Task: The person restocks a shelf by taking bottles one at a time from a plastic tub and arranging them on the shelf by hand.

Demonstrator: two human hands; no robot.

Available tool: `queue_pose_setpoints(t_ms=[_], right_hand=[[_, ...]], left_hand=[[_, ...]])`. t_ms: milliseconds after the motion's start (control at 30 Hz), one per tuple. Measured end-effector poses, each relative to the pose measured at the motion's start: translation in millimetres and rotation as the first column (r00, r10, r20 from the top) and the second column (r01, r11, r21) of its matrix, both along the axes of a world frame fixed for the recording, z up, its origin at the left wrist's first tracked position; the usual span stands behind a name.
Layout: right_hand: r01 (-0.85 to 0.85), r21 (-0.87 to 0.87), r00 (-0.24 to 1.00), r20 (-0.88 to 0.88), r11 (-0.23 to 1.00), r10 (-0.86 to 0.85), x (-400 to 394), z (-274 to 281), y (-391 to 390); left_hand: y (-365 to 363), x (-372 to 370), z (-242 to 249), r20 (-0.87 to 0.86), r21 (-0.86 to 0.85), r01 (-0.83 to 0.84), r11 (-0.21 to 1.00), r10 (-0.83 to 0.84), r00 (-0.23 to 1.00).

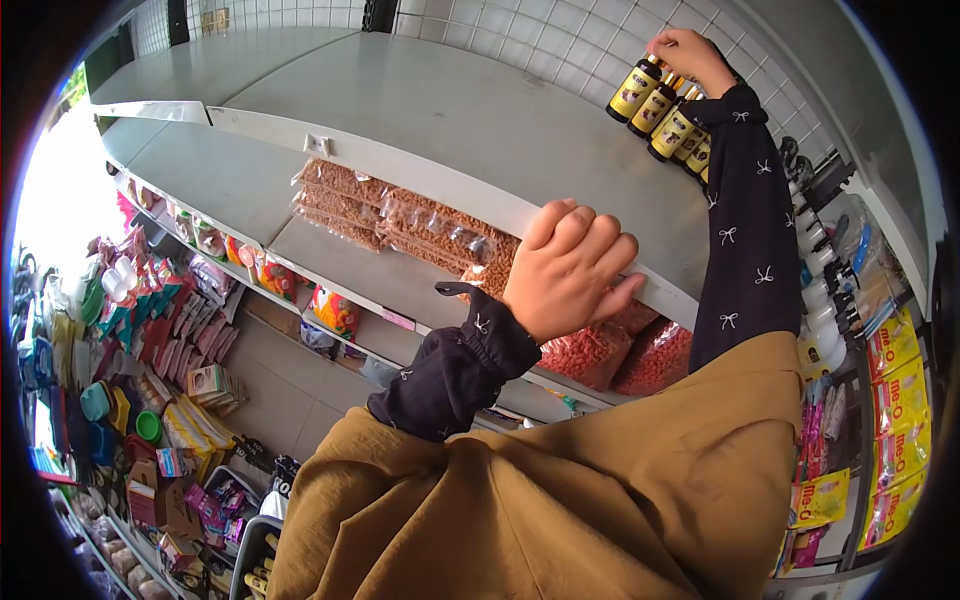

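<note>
My right hand reaches up to the back of the top shelf and rests on the cap of a dark bottle with a yellow label, the foremost of a row of like bottles along the tiled wall. My left hand grips the front edge of that same white shelf, fingers curled over the lip. Both arms wear black sleeves with small white bows.
Clear bags of brown snacks lie on the shelf below, with red-filled bags under my left hand. Yellow packets and white bottles hang at the right. Crowded goods fill the racks and floor bins at left.
</note>
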State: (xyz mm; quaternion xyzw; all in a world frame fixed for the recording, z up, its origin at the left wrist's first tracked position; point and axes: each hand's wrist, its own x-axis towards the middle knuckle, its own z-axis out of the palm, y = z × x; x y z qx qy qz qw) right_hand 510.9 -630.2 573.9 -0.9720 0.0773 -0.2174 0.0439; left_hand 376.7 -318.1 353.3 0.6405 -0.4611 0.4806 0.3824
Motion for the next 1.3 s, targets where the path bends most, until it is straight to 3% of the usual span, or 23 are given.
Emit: queue_pose_setpoints(t_ms=[233, 633, 867, 1300], right_hand=[[0.019, 0.084, 0.999, -0.037, 0.996, -0.016, -3.9, -10.2, -7.3], [-0.016, 0.078, 1.0, -0.011, 0.997, 0.017, 1.4, -13.2, -22.5], [0.141, -0.112, 0.988, -0.041, 0.984, -0.146, -13.5, -8.0, -4.4], [0.117, -0.215, 0.993, 0.047, 0.97, -0.109, 3.9, -15.2, -49.1]], left_hand=[[-2.0, -0.7, -2.1, 0.002, 0.006, 0.005, 1.0, -0.005, 1.0], [-1.2, -1.4, -1.0, -0.012, 0.01, 0.005, 1.0, -0.005, 1.0], [-1.2, -1.3, -0.4, -0.004, -0.002, 0.002, 1.0, -0.002, 1.0], [-4.9, 1.4, -4.8, 0.009, -0.002, -0.009, 1.0, 0.009, 1.0]])
